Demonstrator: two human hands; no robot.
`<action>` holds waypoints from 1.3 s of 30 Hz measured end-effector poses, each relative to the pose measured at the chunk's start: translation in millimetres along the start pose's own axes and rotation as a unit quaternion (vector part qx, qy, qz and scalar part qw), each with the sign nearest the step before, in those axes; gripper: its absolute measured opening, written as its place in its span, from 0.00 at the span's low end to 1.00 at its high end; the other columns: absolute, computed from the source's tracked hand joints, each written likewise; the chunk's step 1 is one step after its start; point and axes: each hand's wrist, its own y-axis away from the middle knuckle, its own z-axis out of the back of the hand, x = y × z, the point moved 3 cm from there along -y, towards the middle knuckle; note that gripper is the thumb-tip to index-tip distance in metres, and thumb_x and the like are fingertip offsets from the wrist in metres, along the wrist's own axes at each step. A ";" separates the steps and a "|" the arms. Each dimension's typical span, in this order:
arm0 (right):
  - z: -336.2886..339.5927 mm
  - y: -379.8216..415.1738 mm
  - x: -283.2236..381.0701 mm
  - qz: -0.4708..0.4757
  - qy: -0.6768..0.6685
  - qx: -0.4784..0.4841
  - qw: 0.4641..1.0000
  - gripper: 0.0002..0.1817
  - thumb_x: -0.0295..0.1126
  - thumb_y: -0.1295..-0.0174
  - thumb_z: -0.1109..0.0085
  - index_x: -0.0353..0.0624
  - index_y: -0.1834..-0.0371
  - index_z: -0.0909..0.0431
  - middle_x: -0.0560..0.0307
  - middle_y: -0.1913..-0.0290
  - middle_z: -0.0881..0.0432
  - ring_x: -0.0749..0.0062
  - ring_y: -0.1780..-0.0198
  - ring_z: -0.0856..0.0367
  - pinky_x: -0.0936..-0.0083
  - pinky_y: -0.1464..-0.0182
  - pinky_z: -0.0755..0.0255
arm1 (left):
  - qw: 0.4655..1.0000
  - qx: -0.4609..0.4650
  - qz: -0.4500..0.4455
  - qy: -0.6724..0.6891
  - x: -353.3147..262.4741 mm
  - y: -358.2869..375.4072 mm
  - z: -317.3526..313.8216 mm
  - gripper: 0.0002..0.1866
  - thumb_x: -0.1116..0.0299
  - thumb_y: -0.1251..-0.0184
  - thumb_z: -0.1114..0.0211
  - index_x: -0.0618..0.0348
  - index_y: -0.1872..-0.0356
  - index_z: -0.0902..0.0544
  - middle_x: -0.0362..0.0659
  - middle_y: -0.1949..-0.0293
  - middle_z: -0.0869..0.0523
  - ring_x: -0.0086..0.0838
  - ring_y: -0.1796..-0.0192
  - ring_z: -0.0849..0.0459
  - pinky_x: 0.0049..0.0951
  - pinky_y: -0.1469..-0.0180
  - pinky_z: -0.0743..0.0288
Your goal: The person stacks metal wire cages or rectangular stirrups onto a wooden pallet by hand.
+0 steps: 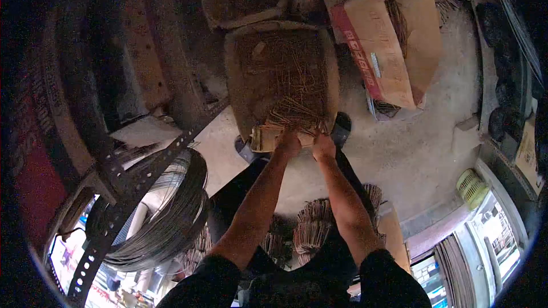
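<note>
My left hand (288,142) is closed at the near edge of an open cardboard box (332,74), on the ends of thin rusty wire pieces (294,112). Beside it, a small gap away, my right hand (323,146) is also closed on wire ends. The pieces fan out from my hands into the box, where more loose wire (297,68) lies tangled. My fingertips are partly hidden, so how many pieces each hand grips does not show.
Right of the box stands a tall carton (379,45) holding wire. A large wire coil (165,222) hangs at lower left beside a perforated metal bar (154,174). Wire bundles (313,225) lie close to my legs. A yellow basket (472,188) sits far right.
</note>
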 end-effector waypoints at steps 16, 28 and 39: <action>126.3 134.2 38.5 0.129 -0.050 -0.127 0.982 0.14 0.31 0.39 0.35 0.32 0.55 0.15 0.30 0.57 0.14 0.35 0.53 0.13 0.50 0.52 0.18 | 0.977 -0.057 0.145 0.144 -131.3 137.9 141.9 0.41 0.62 0.33 0.34 0.56 0.19 0.37 0.60 0.30 0.23 0.55 0.29 0.24 0.51 0.30 0.26; 266.8 352.5 99.0 0.248 -0.198 -0.166 0.934 0.15 0.36 0.26 0.42 0.38 0.46 0.15 0.39 0.55 0.11 0.46 0.52 0.12 0.60 0.47 0.22 | 0.911 -0.200 0.049 0.357 -225.8 316.1 325.8 0.24 0.63 0.28 0.35 0.63 0.36 0.22 0.58 0.47 0.11 0.45 0.46 0.12 0.41 0.43 0.19; 259.9 421.7 151.5 0.315 -0.223 -0.211 0.898 0.15 0.35 0.24 0.40 0.32 0.50 0.15 0.51 0.67 0.13 0.68 0.65 0.17 0.68 0.59 0.25 | 0.880 -0.167 0.126 0.426 -297.2 393.9 376.4 0.28 0.58 0.26 0.32 0.67 0.34 0.19 0.50 0.47 0.10 0.31 0.55 0.11 0.32 0.53 0.18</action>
